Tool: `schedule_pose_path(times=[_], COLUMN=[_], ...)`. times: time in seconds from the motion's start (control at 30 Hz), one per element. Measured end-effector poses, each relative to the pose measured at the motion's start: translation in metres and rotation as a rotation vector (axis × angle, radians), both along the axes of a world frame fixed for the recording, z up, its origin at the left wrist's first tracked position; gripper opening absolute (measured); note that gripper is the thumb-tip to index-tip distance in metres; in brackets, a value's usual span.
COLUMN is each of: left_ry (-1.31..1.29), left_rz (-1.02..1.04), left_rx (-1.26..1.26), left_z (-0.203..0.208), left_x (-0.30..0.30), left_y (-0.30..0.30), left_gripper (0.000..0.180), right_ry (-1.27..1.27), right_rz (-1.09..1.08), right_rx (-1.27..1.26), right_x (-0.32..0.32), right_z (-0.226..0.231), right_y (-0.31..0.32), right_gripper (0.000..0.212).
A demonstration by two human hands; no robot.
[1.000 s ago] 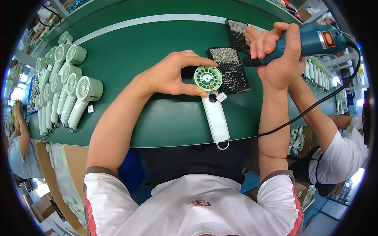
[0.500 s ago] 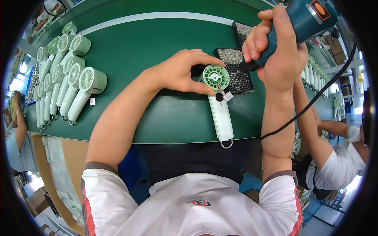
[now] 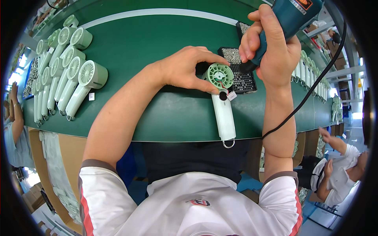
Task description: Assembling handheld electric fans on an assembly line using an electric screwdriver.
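my left hand [image 3: 185, 70] pinches green fan head [image 3: 219, 76] of handheld fan [image 3: 223, 112] on surface [image 3: 157, 43]. right hand [image 3: 271, 51] clamped on electric screwdriver [image 3: 289, 17], raised over screw tray [image 3: 240, 74]. step: screw fastening. next: align bit squarely on screw hole.

We see a bright, evenly lit scene; the light seems to come from above. The green table [image 3: 157, 43] shows a soft sheen and only weak shadows under the hands. Near the right rim, windows glare white. The fisheye lens bends the table's front edge strongly, and a black ring surrounds the picture. The centre is sharp; the rim is softer.
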State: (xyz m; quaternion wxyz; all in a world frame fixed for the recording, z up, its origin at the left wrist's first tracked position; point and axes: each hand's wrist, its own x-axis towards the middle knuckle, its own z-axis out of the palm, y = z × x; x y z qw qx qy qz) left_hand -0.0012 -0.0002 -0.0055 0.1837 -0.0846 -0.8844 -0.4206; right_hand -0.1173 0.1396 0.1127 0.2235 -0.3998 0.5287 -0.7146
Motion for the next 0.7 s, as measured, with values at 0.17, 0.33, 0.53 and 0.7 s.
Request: schedule_pose_path(times=[0.17, 0.33, 0.53, 0.7], left_ry=[-0.013, -0.035, 0.028, 0.004], left_rz=[-0.005, -0.005, 0.006, 0.014], left_rx=[0.01, 0.026, 0.047, 0.089], left_z=[0.001, 0.002, -0.005, -0.007], left_x=[0.0, 0.001, -0.001, -0.002], left_y=[0.0, 0.001, 0.002, 0.001], left_gripper=[0.071, 0.071, 0.072, 0.07], right_ry=[0.071, 0.171, 0.203, 0.105], right_rz=[0.062, 0.086, 0.12, 0.204], right_rx=[0.107, -0.05, -0.082, -0.175], right_x=[-0.009, -0.015, -0.018, -0.018], right_z=[-0.003, -0.023, -0.041, -0.045], right_y=[0.005, 0.001, 0.011, 0.011], right_gripper=[0.031, 0.025, 0.02, 0.021])
